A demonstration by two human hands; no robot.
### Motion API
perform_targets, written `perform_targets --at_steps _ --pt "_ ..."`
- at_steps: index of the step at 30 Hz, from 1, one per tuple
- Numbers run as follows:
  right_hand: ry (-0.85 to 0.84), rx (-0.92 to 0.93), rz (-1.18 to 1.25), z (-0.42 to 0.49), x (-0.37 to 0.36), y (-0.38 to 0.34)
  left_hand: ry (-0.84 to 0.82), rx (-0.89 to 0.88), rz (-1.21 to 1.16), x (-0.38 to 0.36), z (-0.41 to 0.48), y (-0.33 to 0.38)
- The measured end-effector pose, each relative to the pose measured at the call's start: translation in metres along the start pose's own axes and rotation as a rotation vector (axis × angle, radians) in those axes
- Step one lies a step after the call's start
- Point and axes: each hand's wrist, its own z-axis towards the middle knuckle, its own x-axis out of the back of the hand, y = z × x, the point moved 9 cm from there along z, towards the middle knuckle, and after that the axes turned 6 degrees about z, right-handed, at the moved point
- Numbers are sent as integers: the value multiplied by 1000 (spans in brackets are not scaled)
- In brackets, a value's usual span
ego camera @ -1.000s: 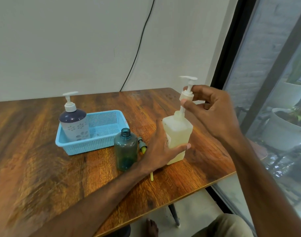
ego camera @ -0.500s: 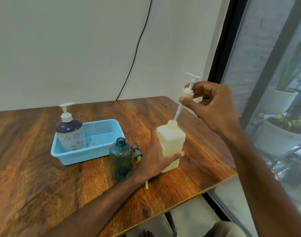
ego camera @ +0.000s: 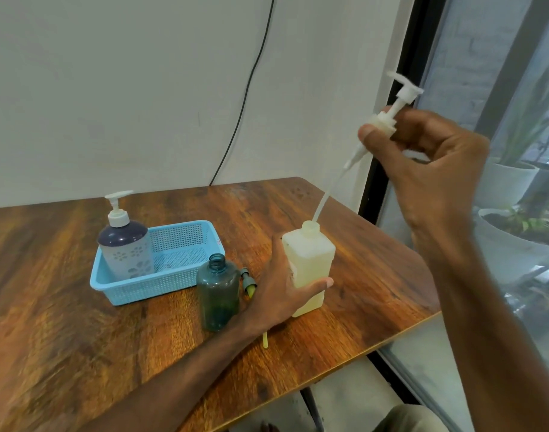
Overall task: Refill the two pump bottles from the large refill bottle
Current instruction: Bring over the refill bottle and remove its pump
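Here the left hand [ego camera: 279,294] grips the square bottle [ego camera: 310,263], thumb curled across its front and fingers behind it, holding it upright on the table [ego camera: 376,291] near the right edge. The bottle is cream-coloured, yellower toward the bottom, and its neck is uncapped.

The right hand [ego camera: 423,163] is raised well above and to the right of that bottle. Its thumb and fingers pinch the collar of the white pump [ego camera: 388,116], which tilts with its head toward the upper right. The tube [ego camera: 329,194] slants down and left from the pump; its lower end sits right at the bottle's mouth, and I cannot tell whether the tip is inside.

The teal bottle [ego camera: 218,291] stands uncapped just left of the left wrist. A small pump [ego camera: 247,280] lies flat on the table between that bottle and the hand, its yellowish tube end showing below the wrist.

Behind the teal bottle sits a light blue basket [ego camera: 161,285]. The navy bottle [ego camera: 125,244] stands in its left end with a white pump fitted.

A black cable [ego camera: 251,82] runs down the wall [ego camera: 111,88]. Past the window [ego camera: 500,73] on the right stand white pots [ego camera: 516,244] with plants.
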Motion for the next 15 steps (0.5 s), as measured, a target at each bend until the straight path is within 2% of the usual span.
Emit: perform_targets --at_steps 5,15 --pt "54 40 71 22 6 -19 1 8 -8 0 -2 0" --pt "-65 -48 -7 40 -10 -1 1 25 4 -1 -1 1"
